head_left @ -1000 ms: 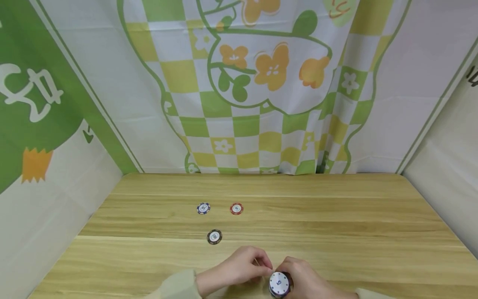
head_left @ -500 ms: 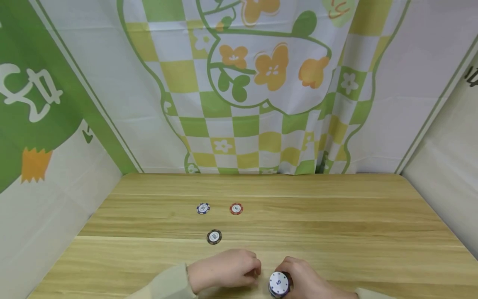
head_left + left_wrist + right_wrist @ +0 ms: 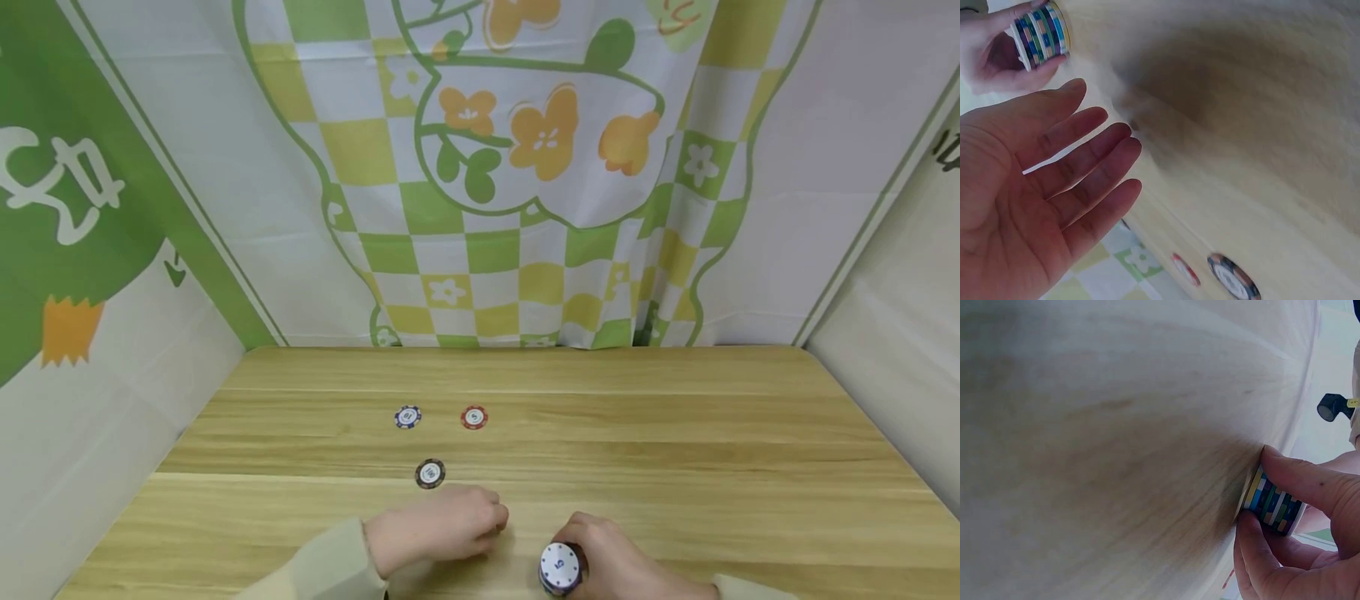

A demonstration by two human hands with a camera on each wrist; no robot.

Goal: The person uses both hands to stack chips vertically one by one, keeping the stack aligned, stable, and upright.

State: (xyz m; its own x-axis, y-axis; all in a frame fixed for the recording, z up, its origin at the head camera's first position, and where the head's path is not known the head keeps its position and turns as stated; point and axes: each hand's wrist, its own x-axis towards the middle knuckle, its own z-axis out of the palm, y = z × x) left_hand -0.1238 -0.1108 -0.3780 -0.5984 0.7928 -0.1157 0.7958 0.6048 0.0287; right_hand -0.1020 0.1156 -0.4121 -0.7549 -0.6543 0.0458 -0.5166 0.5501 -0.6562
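My right hand (image 3: 611, 560) grips a stack of poker chips (image 3: 560, 568), thumb on one side and fingers on the other. A white chip marked 5 tops the stack; its edges show several colours in the right wrist view, where the stack (image 3: 1275, 501) stands on the tabletop. To the left, my left hand (image 3: 444, 523) hovers over the table, apart from the stack. The left wrist view shows this left hand (image 3: 1041, 181) with relaxed fingers and nothing in it. Just beyond it lies a black chip (image 3: 431, 473) marked 100.
Farther back on the wooden table (image 3: 675, 433) lie a blue chip (image 3: 408, 417) marked 10 and a red chip (image 3: 474, 417) marked 5. A patterned curtain (image 3: 495, 250) hangs along the table's far edge, with printed cloth (image 3: 142, 333) on the left side.
My left hand has drawn away from the stack, moving left and slightly forward, and its fingers have loosened. My right hand keeps its grip on the stack in the same place.
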